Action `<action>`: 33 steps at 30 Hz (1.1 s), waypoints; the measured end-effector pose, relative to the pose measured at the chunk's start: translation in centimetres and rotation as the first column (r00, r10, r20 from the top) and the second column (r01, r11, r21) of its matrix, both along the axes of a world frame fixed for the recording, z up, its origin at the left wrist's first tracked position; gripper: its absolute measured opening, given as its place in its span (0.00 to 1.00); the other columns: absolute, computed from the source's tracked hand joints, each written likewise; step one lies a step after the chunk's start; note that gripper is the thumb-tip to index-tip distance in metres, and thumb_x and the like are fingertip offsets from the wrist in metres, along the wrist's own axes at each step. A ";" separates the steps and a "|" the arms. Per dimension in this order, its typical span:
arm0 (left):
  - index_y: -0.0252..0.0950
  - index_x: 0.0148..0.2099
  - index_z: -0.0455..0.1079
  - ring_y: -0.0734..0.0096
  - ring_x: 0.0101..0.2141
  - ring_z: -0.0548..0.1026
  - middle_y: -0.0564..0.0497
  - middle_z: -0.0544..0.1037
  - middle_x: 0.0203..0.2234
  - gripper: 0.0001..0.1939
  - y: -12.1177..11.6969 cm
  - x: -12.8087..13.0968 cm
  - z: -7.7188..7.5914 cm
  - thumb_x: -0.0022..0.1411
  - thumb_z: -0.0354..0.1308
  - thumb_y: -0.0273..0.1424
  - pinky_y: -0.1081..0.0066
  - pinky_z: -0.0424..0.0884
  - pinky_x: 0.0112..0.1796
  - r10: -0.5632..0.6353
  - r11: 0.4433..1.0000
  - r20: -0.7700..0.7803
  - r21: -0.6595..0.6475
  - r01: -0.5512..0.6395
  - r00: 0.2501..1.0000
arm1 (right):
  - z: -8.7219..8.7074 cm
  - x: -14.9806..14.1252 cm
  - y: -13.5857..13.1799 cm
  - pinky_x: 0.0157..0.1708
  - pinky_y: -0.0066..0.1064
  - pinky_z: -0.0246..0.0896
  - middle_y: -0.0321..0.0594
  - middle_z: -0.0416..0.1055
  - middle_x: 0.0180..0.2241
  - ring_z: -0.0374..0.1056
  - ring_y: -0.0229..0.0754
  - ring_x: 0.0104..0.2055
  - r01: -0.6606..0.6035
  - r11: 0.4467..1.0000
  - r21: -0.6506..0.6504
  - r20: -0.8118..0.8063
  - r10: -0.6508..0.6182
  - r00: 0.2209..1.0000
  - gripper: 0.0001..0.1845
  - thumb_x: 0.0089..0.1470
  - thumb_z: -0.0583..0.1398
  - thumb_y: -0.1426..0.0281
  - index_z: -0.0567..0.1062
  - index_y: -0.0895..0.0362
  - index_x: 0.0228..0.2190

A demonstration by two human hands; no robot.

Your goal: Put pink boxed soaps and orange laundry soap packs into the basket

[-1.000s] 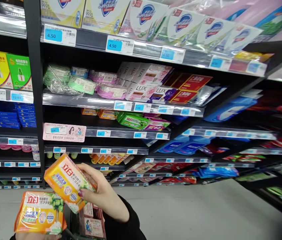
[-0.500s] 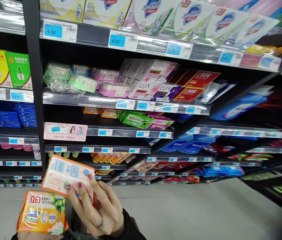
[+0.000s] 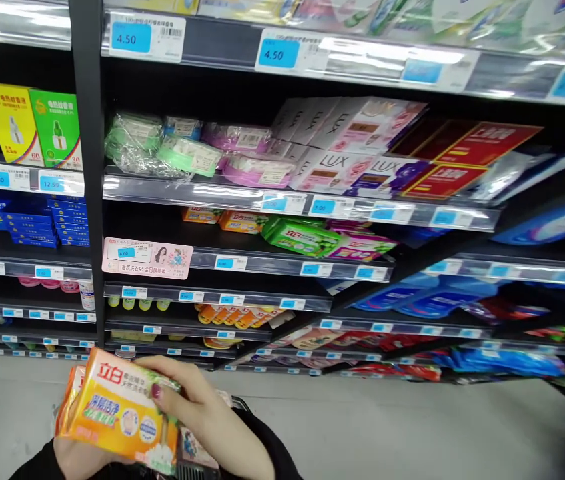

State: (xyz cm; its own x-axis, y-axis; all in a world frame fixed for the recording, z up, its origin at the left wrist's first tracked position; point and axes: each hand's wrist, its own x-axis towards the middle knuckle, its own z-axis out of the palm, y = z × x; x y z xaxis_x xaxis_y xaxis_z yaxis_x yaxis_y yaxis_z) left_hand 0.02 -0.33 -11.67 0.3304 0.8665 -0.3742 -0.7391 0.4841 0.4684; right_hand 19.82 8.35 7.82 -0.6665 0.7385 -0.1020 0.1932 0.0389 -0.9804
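An orange and yellow pack of laundry soap point(image 3: 112, 417) faces me at the lower left. My right hand point(image 3: 202, 407) grips its right side, the thumb lying over the front and the fingers behind it. Behind that pack, a second orange soap pack point(image 3: 68, 397) shows only along its left edge. My left hand point(image 3: 79, 457) is below and behind the two packs, closed around the rear one; most of its fingers are hidden.
Shelves ahead hold boxed Lux soap point(image 3: 332, 167), green and purple soap dishes point(image 3: 257, 170) and more laundry soap point(image 3: 302, 237). A dark basket point(image 3: 197, 472) shows partly beneath my right hand. Grey floor point(image 3: 362, 427) lies below the shelves.
My right hand has turned its soap pack from back to front and brought it down and left over the other pack. The shelves appear closer.
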 end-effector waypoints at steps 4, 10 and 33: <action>0.38 0.59 0.60 0.51 0.58 0.59 0.43 0.61 0.60 0.28 0.6 0.3 0.0 0.61 0.52 0.46 0.44 0.52 0.56 -0.038 0.998 -0.091 0.052 0.042 0.995 | 0.3 -2.2 0.2 0.45 0.36 0.60 0.40 0.74 0.42 0.68 0.48 0.45 -0.127 0.988 0.085 0.209 0.107 0.972 0.17 0.56 0.55 0.64 0.75 0.53 0.45; 0.39 0.55 0.65 0.51 0.60 0.55 0.45 0.64 0.58 0.23 -0.3 -0.1 -0.1 0.58 0.58 0.37 0.43 0.42 0.59 -0.096 0.988 -0.194 0.101 0.118 0.976 | 0.1 -3.7 -1.2 0.38 0.37 0.61 0.39 0.71 0.39 0.68 0.45 0.38 -0.124 0.866 0.485 0.446 -0.123 0.886 0.14 0.59 0.51 0.68 0.74 0.50 0.42; 0.43 0.60 0.62 0.50 0.55 0.66 0.45 0.71 0.54 0.34 -0.7 -2.4 5.1 0.58 0.43 0.56 0.52 0.59 0.54 -0.024 1.000 -0.302 -0.020 0.018 0.953 | -12.9 -2.7 -2.9 0.50 0.42 0.61 0.51 0.62 0.55 0.64 0.54 0.53 0.240 0.920 -0.311 -0.257 -0.324 0.910 0.56 0.36 0.70 0.60 0.48 0.53 0.60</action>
